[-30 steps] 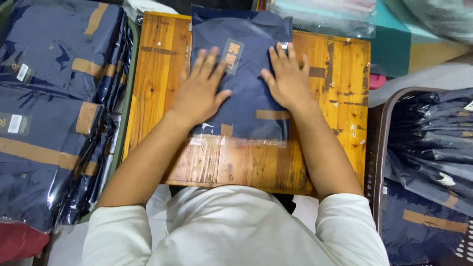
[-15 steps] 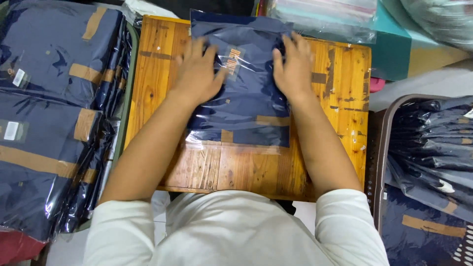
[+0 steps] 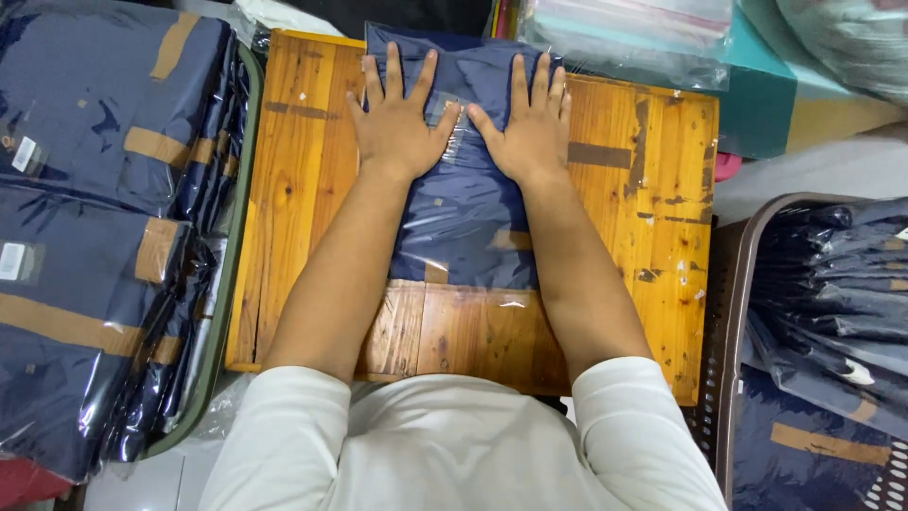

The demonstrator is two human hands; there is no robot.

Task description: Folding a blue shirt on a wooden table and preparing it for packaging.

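Two hands flat on one bagged navy garment (image 3: 468,203), head view only.

Landmark: wooden board (image 3: 653,227). Garment sits on the board's middle strip, touching the far edge, long axis running away from me toward that edge. Near end of the clear bag stops short of the board's near edge, bare wood between.

Left hand (image 3: 397,118): open, palm down, fingers spread, pressing the garment's far-left part. Right hand (image 3: 532,128): same, open and flat on the far-right part. Thumbs point at each other, nearly touching over the garment's centre line. Nothing gripped by either.

Key relation: garment lies directly under both palms and extends back toward my body between the forearms. Hands sit at equal reach, neither nearer; both on the far half, near half uncovered.

Left of the board: stacked bagged garments (image 3: 85,237) in a green-rimmed tray, just beside it. Right of the board: brown basket (image 3: 733,312) holding more navy pieces. Beyond the far edge: clear plastic bags (image 3: 629,38), teal box (image 3: 771,99).
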